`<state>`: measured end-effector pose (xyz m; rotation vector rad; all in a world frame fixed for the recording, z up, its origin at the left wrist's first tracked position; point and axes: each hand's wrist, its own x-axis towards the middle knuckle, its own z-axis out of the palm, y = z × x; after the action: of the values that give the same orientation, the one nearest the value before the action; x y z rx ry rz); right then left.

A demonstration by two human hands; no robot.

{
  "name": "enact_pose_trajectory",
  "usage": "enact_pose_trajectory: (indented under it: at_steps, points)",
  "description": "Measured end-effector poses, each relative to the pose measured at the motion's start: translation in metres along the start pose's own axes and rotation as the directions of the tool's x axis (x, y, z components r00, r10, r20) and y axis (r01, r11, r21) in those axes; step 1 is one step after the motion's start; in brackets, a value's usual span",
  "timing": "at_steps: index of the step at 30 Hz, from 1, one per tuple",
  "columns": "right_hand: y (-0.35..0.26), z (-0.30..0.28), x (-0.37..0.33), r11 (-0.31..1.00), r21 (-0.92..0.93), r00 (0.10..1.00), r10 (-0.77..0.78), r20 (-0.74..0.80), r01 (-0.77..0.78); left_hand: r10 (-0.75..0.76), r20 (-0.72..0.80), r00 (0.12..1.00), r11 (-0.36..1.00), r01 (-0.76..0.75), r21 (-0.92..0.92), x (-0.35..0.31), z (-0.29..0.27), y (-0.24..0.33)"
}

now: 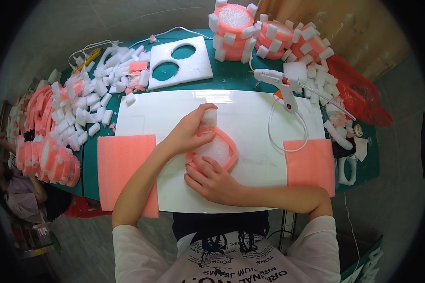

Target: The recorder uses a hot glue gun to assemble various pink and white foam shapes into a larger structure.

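Note:
A round pink foam ring (231,162) with a white foam disc (217,149) inside it lies on the white board in front of me. My left hand (192,129) curls round its far left side. Between those fingers and thumb a small white foam block (209,119) is pressed against the ring's far rim, and the thumb reaches over the edge. On the near left rim, my right hand (211,181) grips the ring with bent fingers, some of them tucked out of sight.
Pink foam sheets (126,174) flank the white board (259,188). A hot glue gun (281,85) rests at its far right. White foam pieces (87,101) heap up at the left; a two-holed foam panel (200,61) and assembled foam rings (233,35) stand behind. Another person (26,195) is far left.

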<state>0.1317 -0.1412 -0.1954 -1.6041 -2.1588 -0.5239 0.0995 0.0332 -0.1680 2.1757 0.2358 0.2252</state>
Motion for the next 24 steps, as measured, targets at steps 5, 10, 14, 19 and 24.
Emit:
enact_pose_trajectory:
  at_steps: [5,10,14,19,24]
  points:
    - [-0.0004,-0.0008,-0.0002,1.000,0.005,1.000,-0.001,0.006,0.001,0.013,0.000,1.000,1.000,-0.013,-0.002,0.0003,-0.0004,-0.0002]
    - [-0.0003,-0.0006,-0.0003,1.000,-0.003,1.000,0.000,0.022,0.000,0.002,0.006,1.000,1.000,-0.002,-0.004,0.0004,-0.0002,-0.0007]
    - [-0.0006,0.0000,0.0000,1.000,-0.005,1.000,-0.002,0.014,0.002,0.009,0.001,1.000,1.000,-0.009,-0.009,0.0004,0.0005,-0.0029]
    - [0.0001,0.0012,-0.0006,1.000,-0.008,1.000,-0.007,0.006,0.007,0.002,0.001,1.000,1.000,-0.002,-0.007,0.0004,-0.0002,-0.0009]
    - [-0.0003,-0.0001,-0.0002,1.000,0.001,1.000,0.001,0.009,-0.001,-0.003,0.006,1.000,1.000,0.003,-0.018,0.0001,-0.0006,0.0019]
